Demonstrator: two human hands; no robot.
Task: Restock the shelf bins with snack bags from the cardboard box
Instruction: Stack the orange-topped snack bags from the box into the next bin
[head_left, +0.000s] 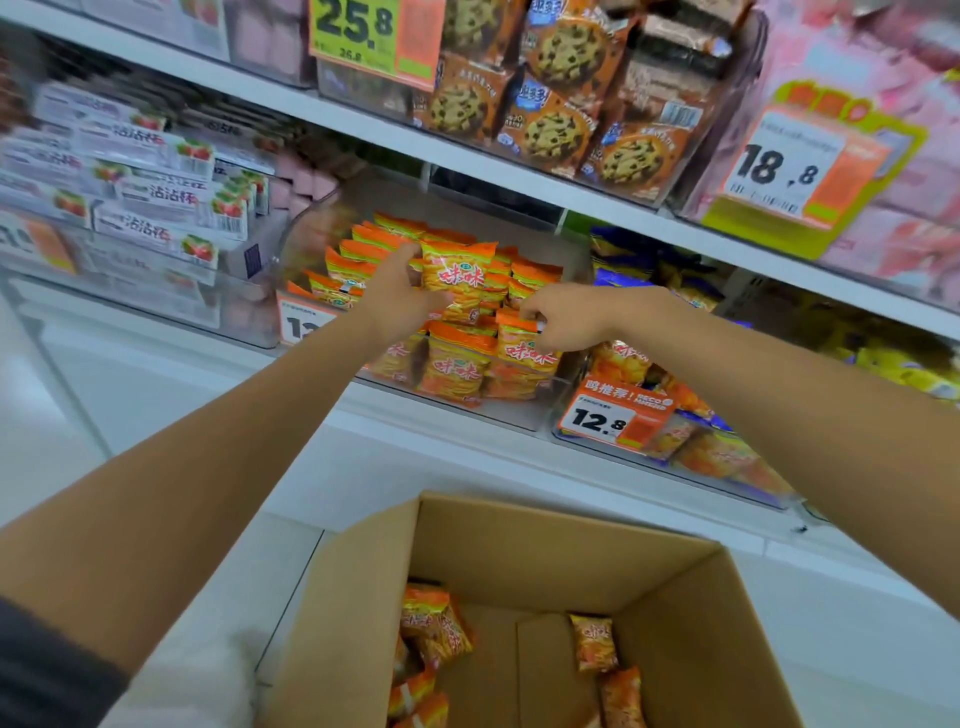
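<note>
Two bare arms reach up to a clear shelf bin (511, 415) heaped with orange snack bags (363, 260). The likely trouble is that the heap seems to rise above the bin's front wall. Pressing another bag in could tip the front ones over the edge, toward the floor or the cardboard box (519, 540) below. The glossy wrappers probably slide easily on one another, and a loose grip could let a bag drop.

The left hand (395, 299) grips one held bag (457, 275). Its fingers (409, 255) curl round the bag's left edge, so the bag sits just right of them, above the heap. The right hand (569, 317) pinches the top seam of a front bag (524, 351), fingertips pressed together. That bag lies directly below the fingertips, at the front of the heap. Loose bags (434, 621) lie in the box, well below both hands.
</note>
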